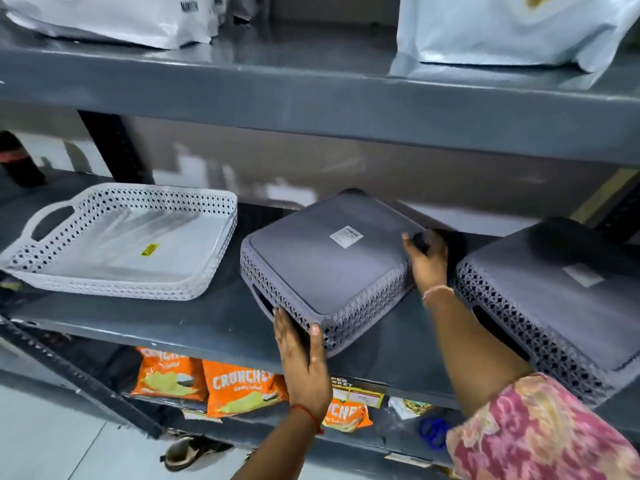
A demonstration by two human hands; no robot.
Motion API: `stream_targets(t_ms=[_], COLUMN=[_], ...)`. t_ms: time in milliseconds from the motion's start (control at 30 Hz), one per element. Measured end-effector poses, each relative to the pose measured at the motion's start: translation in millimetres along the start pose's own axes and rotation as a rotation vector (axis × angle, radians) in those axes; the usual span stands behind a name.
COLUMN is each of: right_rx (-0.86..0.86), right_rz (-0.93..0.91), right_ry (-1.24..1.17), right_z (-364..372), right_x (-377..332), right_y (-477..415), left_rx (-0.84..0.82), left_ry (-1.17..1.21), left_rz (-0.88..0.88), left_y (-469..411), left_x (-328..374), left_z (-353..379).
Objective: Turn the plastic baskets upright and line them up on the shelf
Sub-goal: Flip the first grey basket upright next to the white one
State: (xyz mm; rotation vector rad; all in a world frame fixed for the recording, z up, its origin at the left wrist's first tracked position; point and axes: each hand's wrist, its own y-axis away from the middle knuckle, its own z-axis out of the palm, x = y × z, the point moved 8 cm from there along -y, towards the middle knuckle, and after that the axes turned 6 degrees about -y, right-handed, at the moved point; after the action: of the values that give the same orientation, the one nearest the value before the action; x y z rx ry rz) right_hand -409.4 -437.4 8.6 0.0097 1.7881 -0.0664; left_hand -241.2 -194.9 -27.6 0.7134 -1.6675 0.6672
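A white perforated basket [117,244] stands upright at the left of the grey middle shelf [214,317]. A grey basket [311,268] lies upside down in the middle, its flat bottom with a white label facing up. My left hand [301,358] grips its near corner, thumb on the perforated wall. My right hand [426,258] holds its far right edge, fingers curled over the rim. A second grey basket [554,306] lies upside down at the right, partly behind my right forearm.
The upper shelf [311,98] overhangs close above, carrying white plastic bags [502,29]. Orange snack packets [239,386] lie on the lower shelf. A dark bottle [17,157] stands at the far left. A sandal [183,452] is on the floor.
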Motion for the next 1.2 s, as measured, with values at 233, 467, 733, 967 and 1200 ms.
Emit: stream_targets(t_ms=[233,467,733,967,1200], right_rx=[0.091,0.270,0.292,0.338,0.193], right_rz=[-0.123,-0.352,-0.495,-0.412,-0.082], right_ry=[-0.140,-0.346,-0.383,-0.237,-0.132], right_z=[-22,-53,-68,-68,-47], right_x=[-28,-95,-152,-127,-30], right_y=[16,51,70,71,62], left_rx=[0.107,0.245,0.315,0.084,-0.163], left_ry=[0.159,0.489,0.606,0.521,0.386], left_rz=[0.029,0.165,0.087,0.045,-0.006], left_y=[-37,-81,-116,-142,-137], left_x=[15,75,107,90,31], left_z=[-42,-87,-112,-95,-77])
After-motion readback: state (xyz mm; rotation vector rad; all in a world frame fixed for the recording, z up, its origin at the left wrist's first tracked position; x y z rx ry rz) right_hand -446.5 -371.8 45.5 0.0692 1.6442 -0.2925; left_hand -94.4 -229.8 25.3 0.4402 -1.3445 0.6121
